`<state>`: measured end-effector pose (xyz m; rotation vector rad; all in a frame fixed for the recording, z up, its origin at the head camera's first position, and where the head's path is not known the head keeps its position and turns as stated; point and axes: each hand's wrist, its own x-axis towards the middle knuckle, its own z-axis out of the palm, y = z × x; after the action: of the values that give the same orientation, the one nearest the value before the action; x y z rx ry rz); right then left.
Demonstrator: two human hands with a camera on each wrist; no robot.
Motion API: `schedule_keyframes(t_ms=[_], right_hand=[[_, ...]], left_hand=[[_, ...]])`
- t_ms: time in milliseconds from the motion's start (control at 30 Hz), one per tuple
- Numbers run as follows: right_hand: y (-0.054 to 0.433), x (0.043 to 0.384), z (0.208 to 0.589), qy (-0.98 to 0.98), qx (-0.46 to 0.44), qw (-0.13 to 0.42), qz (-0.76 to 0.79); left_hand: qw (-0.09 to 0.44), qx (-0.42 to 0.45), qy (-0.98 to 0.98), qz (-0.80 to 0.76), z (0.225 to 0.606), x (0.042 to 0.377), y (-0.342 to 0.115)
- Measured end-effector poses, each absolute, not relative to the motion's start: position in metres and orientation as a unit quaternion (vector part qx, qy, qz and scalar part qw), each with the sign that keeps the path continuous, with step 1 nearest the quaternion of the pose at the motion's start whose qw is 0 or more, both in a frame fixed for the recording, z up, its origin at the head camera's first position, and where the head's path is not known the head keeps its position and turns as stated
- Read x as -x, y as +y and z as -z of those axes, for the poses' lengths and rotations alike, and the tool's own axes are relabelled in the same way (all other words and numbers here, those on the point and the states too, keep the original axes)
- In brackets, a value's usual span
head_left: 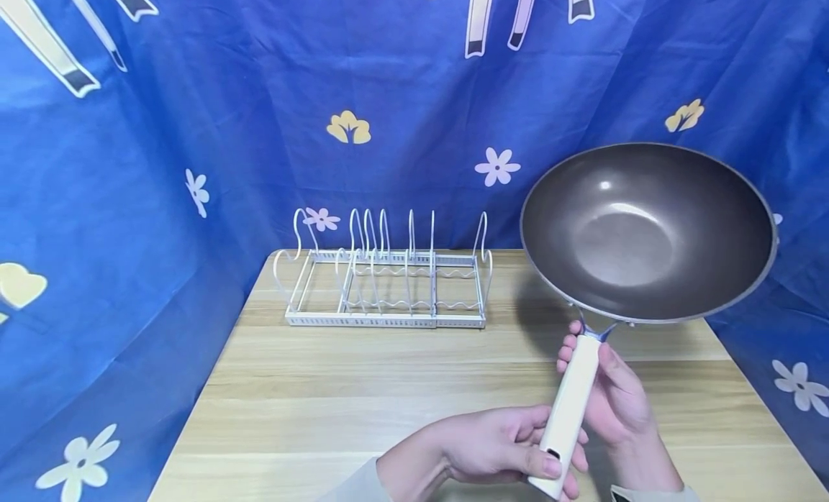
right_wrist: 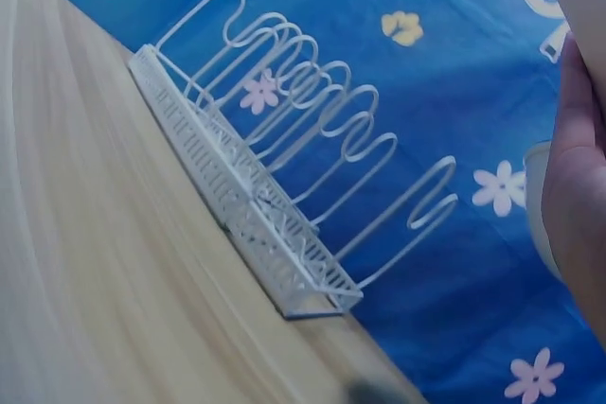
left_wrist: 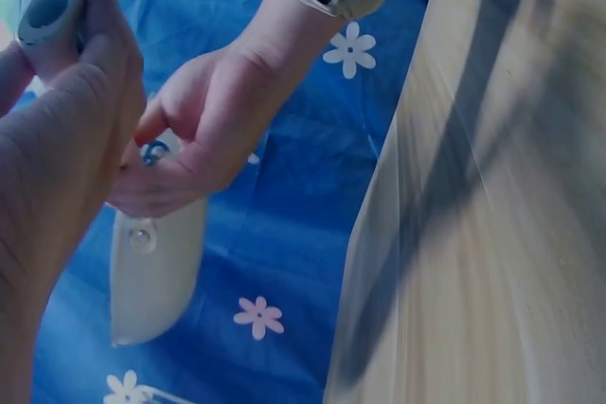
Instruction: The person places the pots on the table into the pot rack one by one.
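Note:
A large wok [head_left: 628,243] with a dark inside is held up over the right side of the table, its white handle [head_left: 570,408] slanting down toward me. Near the handle's end, my left hand [head_left: 492,444] grips it with thumb and fingers. My right hand [head_left: 622,398] holds the same handle higher up, close to the metal fork that joins it to the pan. In the left wrist view, the left hand [left_wrist: 66,130] wraps the handle end and the right hand [left_wrist: 208,130] sits beyond it. The pan's pale outer side [left_wrist: 156,281] shows below.
A white wire pan rack [head_left: 388,318] with several upright loops stands at the back of the wooden table [head_left: 311,401], left of the wok. Blue patterned cloth [head_left: 401,157] hangs behind the table and along both sides.

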<state>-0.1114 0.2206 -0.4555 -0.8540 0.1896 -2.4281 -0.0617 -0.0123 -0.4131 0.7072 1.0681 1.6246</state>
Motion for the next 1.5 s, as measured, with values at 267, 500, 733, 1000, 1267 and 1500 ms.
schedule_keyframes(t_ms=[267, 500, 733, 1000, 1267, 1500], right_hand=[[0.204, 0.111, 0.436, 0.168, 0.282, 0.264, 0.907], [0.189, 0.111, 0.426, 0.259, 0.25, 0.257, 0.897], [0.174, 0.112, 0.418, 0.365, 0.237, 0.243, 0.867], [0.156, 0.11, 0.411, 0.493, 0.22, 0.195, 0.819], [0.132, 0.107, 0.406, 0.608, 0.157, 0.149, 0.764], [0.115, 0.104, 0.399, 0.667, 0.117, 0.145, 0.721]], left_hand=[[0.487, -0.327, 0.41, -0.699, 0.428, 0.062, -0.032], [0.491, -0.33, 0.384, -0.709, 0.435, 0.062, -0.049], [0.482, -0.339, 0.392, -0.707, 0.443, 0.062, -0.064], [0.484, -0.333, 0.401, -0.703, 0.45, 0.063, -0.079], [0.487, -0.33, 0.401, -0.702, 0.459, 0.064, -0.09], [0.494, -0.352, 0.374, -0.701, 0.468, 0.063, -0.098]])
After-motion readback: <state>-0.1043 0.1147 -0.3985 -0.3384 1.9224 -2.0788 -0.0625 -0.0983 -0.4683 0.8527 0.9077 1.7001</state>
